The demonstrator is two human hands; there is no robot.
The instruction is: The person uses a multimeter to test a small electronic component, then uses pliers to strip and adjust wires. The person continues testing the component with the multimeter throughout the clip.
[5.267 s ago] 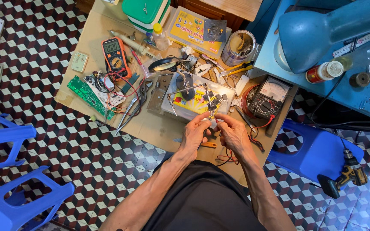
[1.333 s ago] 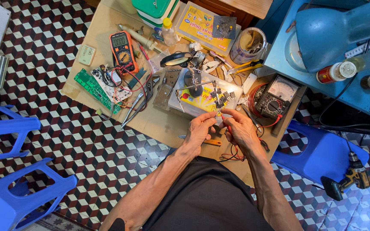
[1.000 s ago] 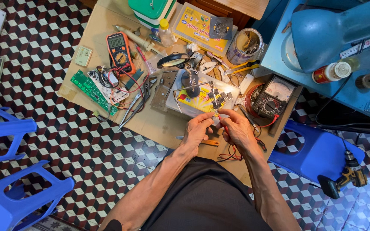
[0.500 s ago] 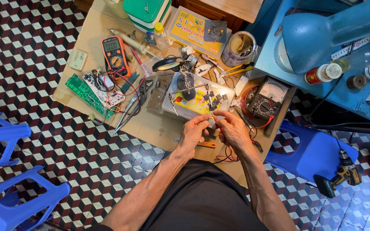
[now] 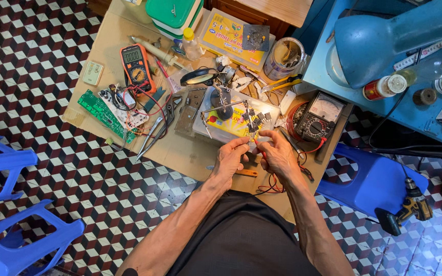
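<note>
Head view: two bare hands meet over a cluttered brown worktop (image 5: 180,153).

The left hand (image 5: 229,159) and right hand (image 5: 278,155) each have the fingers pressed together, pinching a tiny component (image 5: 256,144) between them; its form is too small to tell. Just beyond lie a yellow-labelled clear box (image 5: 231,125), an orange multimeter (image 5: 135,66), a green circuit board (image 5: 103,113) and a round-dialled black meter (image 5: 315,118). Below is a cube-patterned tile floor (image 5: 52,168); smooth blue plastic stools (image 5: 11,245) stand alongside.
</note>
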